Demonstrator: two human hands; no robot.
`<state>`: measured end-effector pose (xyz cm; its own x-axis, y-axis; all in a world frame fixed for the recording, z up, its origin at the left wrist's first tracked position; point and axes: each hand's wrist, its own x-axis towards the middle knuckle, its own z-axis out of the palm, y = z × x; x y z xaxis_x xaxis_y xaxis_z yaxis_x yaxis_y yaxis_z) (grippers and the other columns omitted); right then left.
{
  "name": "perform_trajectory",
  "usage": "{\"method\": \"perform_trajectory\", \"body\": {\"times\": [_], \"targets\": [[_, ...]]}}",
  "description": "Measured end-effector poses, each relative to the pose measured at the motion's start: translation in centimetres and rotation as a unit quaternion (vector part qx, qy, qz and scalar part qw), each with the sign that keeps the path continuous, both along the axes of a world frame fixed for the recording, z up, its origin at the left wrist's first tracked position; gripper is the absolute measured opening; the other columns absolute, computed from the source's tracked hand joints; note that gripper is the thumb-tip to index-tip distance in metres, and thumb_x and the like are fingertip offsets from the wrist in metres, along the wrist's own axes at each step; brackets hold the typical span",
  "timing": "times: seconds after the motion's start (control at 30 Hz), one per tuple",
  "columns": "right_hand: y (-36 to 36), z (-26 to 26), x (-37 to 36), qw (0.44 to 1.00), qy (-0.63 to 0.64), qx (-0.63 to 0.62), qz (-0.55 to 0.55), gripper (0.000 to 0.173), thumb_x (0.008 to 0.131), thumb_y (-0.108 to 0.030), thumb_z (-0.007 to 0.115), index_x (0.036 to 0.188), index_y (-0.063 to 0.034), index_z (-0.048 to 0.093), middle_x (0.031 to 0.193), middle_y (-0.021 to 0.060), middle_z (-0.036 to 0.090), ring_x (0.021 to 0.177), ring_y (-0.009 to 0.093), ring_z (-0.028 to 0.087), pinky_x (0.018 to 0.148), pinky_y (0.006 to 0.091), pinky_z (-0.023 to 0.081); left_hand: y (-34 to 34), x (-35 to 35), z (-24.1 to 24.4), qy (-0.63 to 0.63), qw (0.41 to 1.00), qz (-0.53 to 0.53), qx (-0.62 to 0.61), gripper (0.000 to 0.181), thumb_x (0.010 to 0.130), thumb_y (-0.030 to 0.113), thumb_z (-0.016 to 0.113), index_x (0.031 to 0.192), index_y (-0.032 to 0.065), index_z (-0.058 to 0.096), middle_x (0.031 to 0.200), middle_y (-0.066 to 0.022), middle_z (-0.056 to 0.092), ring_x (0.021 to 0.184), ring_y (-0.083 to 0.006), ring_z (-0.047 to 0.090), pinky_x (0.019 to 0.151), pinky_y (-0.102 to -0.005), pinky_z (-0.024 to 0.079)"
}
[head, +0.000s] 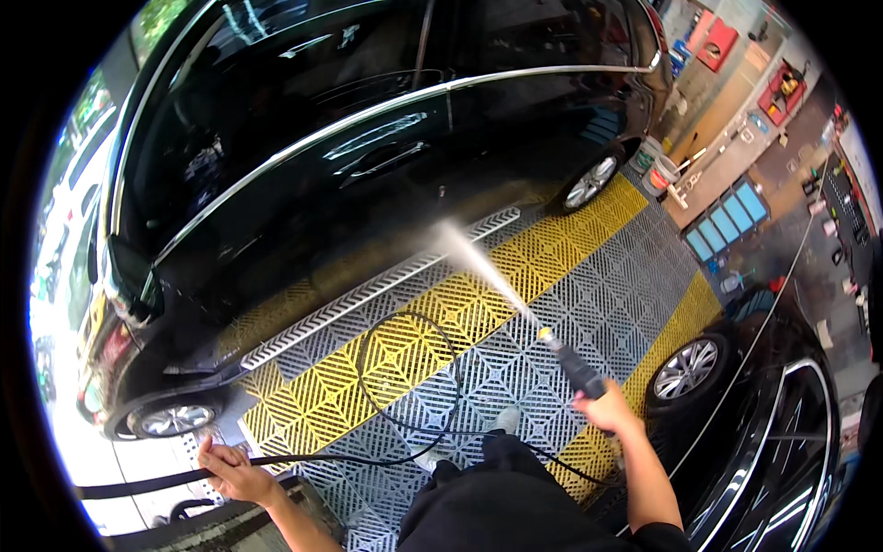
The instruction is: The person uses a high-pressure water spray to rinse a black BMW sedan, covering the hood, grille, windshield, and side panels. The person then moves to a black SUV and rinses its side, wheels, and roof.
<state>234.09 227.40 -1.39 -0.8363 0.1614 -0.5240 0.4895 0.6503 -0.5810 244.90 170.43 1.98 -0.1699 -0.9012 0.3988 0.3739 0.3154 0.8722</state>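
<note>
My right hand (612, 414) grips the black pressure-washer spray gun (578, 371), held low in front of my body. From its yellow nozzle tip (546, 334), a white jet of water (486, 265) fans out against the lower side of a black car (393, 186), just above the silver-and-black running board (379, 303). At the lower left, the fingers of my left hand (238, 476) are curled around a black hose (324, 457). The hose makes a large loop over the floor and passes by my feet. The trigger is hidden by my right hand.
Yellow and grey plastic grating tiles (428, 407) cover the floor. A second dark car (752, 441) stands close on my right. Buckets (660, 174) and a blue-panelled rack (728, 219) are beyond the rear wheel (592, 182). A thin line (759, 324) runs past the second car.
</note>
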Motion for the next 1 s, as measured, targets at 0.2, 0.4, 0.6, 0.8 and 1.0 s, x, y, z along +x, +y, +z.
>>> {"method": "perform_trajectory", "body": {"times": [0.2,0.4,0.6,0.8,1.0], "targets": [[10.5,-5.1,-1.6,0.98,0.055,-0.07,-0.18,0.011,0.077,-0.003,0.074,0.079,-0.0045,0.064,0.065,0.0053,0.063,0.052,0.015,0.057,0.052,0.0335,0.046,1.7,-1.9,0.4,-0.012,1.0,-0.022,-0.017,0.038,0.111,0.034,0.044,0.111,-0.0007,0.06,0.067,0.0061,0.029,0.053,-0.0021,0.023,0.045,-0.0196,0.019],[9.0,3.2,-1.6,0.978,0.077,-0.145,0.132,0.022,0.077,-0.016,0.077,0.092,-0.0031,0.068,0.076,0.0106,0.069,0.07,0.025,0.067,0.069,0.0359,0.051,7.6,-9.1,2.4,0.006,0.996,-0.055,-0.072,0.043,0.11,0.041,0.045,0.107,0.0018,0.061,0.065,0.0057,0.033,0.05,-0.0019,0.025,0.041,-0.0204,0.019],[13.9,8.3,-6.4,0.925,0.194,-0.149,0.29,0.037,0.067,-0.025,0.076,0.096,-0.0043,0.063,0.078,0.0187,0.064,0.072,0.04,0.063,0.065,0.0416,0.05,12.1,-16.6,4.6,0.022,0.998,-0.02,-0.058,0.045,0.108,0.044,0.05,0.11,0.0003,0.061,0.065,0.0059,0.032,0.052,-0.0021,0.026,0.042,-0.0193,0.021],[23.7,6.8,-10.1,0.929,0.171,-0.3,-0.133,0.017,0.079,-0.006,0.081,0.092,-0.0023,0.069,0.077,0.0013,0.068,0.069,0.009,0.062,0.065,0.0271,0.05,14.2,-21.8,6.6,0.0,0.999,0.035,-0.037,0.053,0.105,0.052,0.051,0.111,0.0,0.062,0.063,0.0062,0.032,0.05,-0.0029,0.026,0.041,-0.0204,0.021],[31.3,5.9,-13.1,0.883,0.242,-0.278,-0.292,0.024,0.08,0.003,0.076,0.101,-0.0012,0.066,0.078,0.003,0.064,0.059,0.01,0.058,0.054,0.0261,0.048,12.4,-25.2,5.9,-0.01,0.995,0.097,-0.008,0.06,0.103,0.056,0.053,0.109,-0.003,0.064,0.06,0.0054,0.032,0.048,-0.0042,0.031,0.042,-0.0219,0.026]]}}
